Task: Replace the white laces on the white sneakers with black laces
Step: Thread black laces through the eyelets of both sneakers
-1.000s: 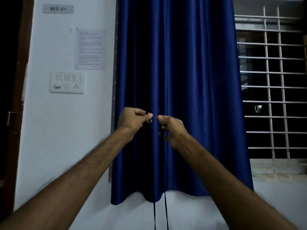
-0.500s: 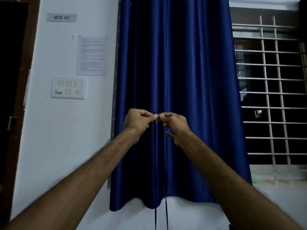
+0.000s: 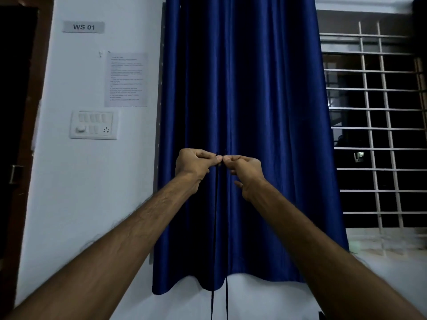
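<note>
Blue curtain [image 3: 242, 135] fills the background, switch panel [image 3: 93, 125] on the wall to its left. Both arms are raised in front of it: left hand [image 3: 193, 163] pinches one black lace [image 3: 213, 227] end, right hand [image 3: 246, 170] pinches the other, fingertips almost touching. Two strands hang straight down, out of frame.

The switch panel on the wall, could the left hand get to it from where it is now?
Probably yes. The switch panel sits up and left of the left hand with only bare wall between, but that hand is pinching the black lace.
</note>
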Demonstrator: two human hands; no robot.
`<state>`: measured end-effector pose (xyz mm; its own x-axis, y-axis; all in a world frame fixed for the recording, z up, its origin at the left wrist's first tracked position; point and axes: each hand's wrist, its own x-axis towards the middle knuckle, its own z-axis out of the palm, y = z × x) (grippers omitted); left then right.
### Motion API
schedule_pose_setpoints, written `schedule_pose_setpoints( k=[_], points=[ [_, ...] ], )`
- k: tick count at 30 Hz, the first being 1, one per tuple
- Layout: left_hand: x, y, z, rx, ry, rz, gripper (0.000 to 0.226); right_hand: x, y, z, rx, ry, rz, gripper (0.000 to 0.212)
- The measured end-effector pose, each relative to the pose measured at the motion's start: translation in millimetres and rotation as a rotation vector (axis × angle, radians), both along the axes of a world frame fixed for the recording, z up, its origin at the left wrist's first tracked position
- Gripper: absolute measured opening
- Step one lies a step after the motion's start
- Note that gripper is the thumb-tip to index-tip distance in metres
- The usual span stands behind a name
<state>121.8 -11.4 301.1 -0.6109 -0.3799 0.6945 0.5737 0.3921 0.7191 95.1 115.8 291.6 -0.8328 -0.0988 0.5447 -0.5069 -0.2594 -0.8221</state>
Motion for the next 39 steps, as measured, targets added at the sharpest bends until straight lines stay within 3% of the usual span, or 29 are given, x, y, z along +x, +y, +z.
schedule_pose_setpoints(
  k=[19,22,29,35,39],
  points=[
    [-1.1,5.1,4.9,0.081,-0.027,-0.073,0.012,-2.5,2.3,4.4,0.017,0.034,-0.019,0.01],
    [-3.2,4.9,4.8,0.076,-0.036,-0.067,0.014,-3.3,0.7,3.1,0.022,0.017,-0.02,0.007],
    [-0.2,-9.8,-2.3,0.08,-0.049,-0.071,0.011,1.5,1.1,-7.3,0.059,-0.016,-0.05,0.02],
    [19.4,-37.4,-22.6,0.088,-0.115,-0.061,0.013,-4.2,11.8,-30.9,0.122,-0.117,-0.097,0.009],
    [35.5,-57.6,-38.4,0.129,-0.114,-0.029,0.014,-12.7,29.1,-40.3,0.096,-0.106,-0.083,0.014]
  ],
)
